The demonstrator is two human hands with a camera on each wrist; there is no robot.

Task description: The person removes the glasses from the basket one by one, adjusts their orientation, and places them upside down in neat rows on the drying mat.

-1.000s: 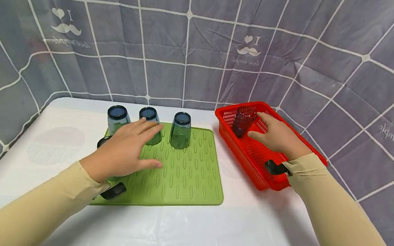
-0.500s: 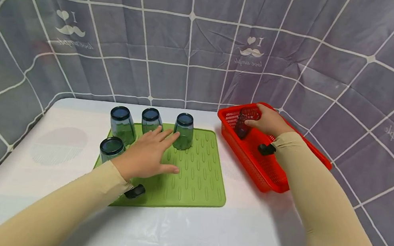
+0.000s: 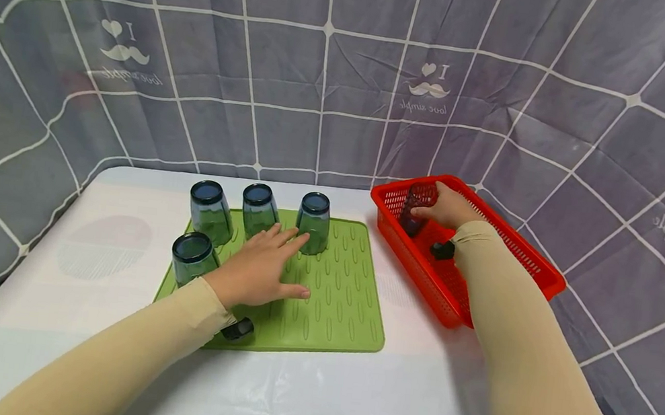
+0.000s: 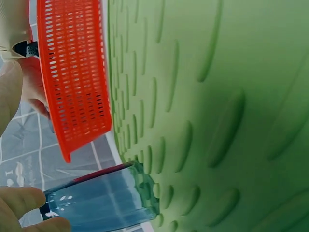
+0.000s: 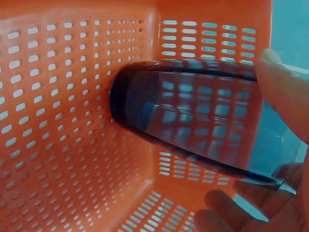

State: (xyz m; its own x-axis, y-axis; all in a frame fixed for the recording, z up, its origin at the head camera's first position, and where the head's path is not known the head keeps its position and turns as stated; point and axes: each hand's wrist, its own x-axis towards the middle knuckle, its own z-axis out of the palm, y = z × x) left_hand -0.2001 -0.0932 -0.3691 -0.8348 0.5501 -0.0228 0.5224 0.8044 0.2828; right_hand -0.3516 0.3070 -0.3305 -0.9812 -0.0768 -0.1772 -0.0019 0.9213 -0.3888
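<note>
My right hand (image 3: pixel 453 208) reaches into the far end of the red plastic basket (image 3: pixel 417 267) and holds a dark blue drinking glass (image 5: pixel 188 113). In the right wrist view the thumb is on one side of the glass near its mouth and the fingers are on the other; its thick base points down into the basket. My left hand (image 3: pixel 255 270) hovers palm down over the green drying mat (image 3: pixel 337 303), fingers spread and holding nothing. Its fingertips overlap a blue glass (image 4: pixel 96 198) in the left wrist view. Several such glasses, including a front-left one (image 3: pixel 193 260), stand upside down on the mat.
A white-covered table (image 3: pixel 313 395) carries the mat and, to its right, the slanted basket. Behind and along the sides hangs a grey curtain (image 3: pixel 286 67) with white grid lines. Glasses line the mat's back and left side.
My right hand has gone further into the basket, and its fingers have closed around the glass. My left hand has shifted rightward over the mat, uncovering the front-left glass.
</note>
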